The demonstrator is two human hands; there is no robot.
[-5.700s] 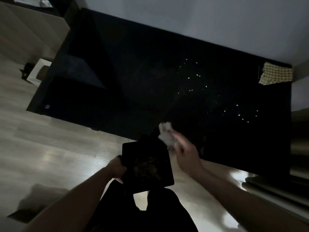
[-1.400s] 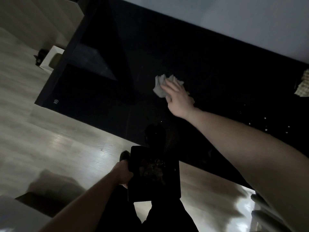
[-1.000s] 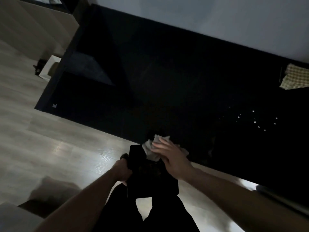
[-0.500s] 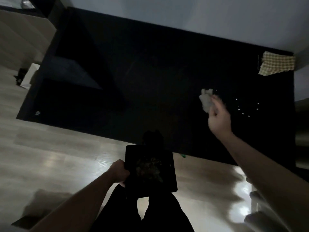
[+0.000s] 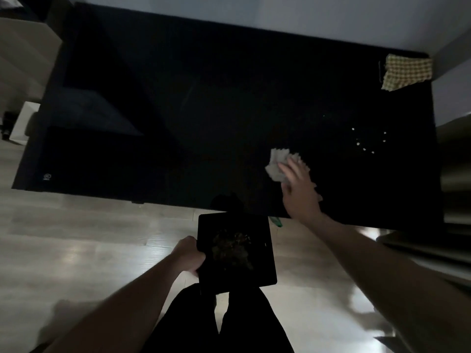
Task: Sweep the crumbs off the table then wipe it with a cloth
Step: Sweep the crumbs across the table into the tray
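Crumbs [image 5: 367, 142]: scattered far right, unswept.
Right hand [image 5: 299, 189]: fingers spread, pressing crumpled tissue [image 5: 276, 163] flat for sweeping.
Left hand [image 5: 190, 253]: grips tray [image 5: 262, 271] below table [image 5: 178, 110] edge, catching debris.

black table [image 5: 204, 110]: dark, glossy top, set against a pale wall. pale crumbs [image 5: 367, 141]: loose scatter toward the right end. crumpled white tissue [image 5: 276, 161]: lying on the top left of the crumbs, near the front edge. yellow checked cloth [image 5: 406, 73]: lying rumpled at the far right corner. black tray [image 5: 237, 253]: held just below the front edge, brownish debris heaped on it.
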